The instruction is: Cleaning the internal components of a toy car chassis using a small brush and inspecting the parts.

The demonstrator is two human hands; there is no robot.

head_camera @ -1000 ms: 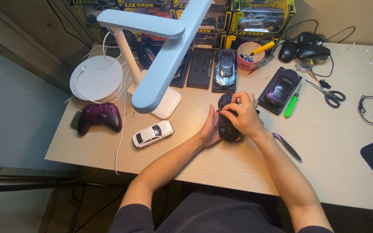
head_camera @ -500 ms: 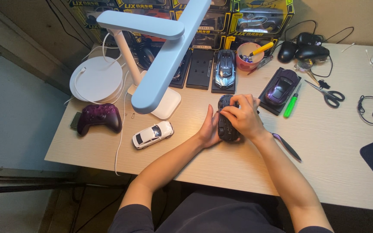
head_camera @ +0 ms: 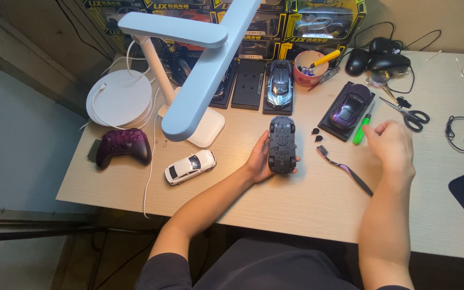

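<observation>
- The left hand (head_camera: 258, 161) cradles a dark toy car (head_camera: 282, 144) flipped underside-up — its grip is wrapped around the car's left flank, with fingertips showing at the right edge.
- The car sits low over the wooden bench (head_camera: 296, 198), just in front of the person, between the white lamp base (head_camera: 202, 126) and a dark strap (head_camera: 345, 169) lying flat.
- The right hand (head_camera: 393, 145) hovers to the right, loosely curled, thumb and forefinger close together near a green screwdriver (head_camera: 362, 129); whether its grip touches or pinches anything cannot be told.
- Two small dark bits (head_camera: 316, 134) lie just right of the car.
- A purple toy car on a black stand (head_camera: 347, 110) is beside the screwdriver; scissors (head_camera: 409, 114) lie farther right.
- A white toy car (head_camera: 190, 167) and a dark purple game controller (head_camera: 123, 146) rest to the left — well apart from both hands.
</observation>
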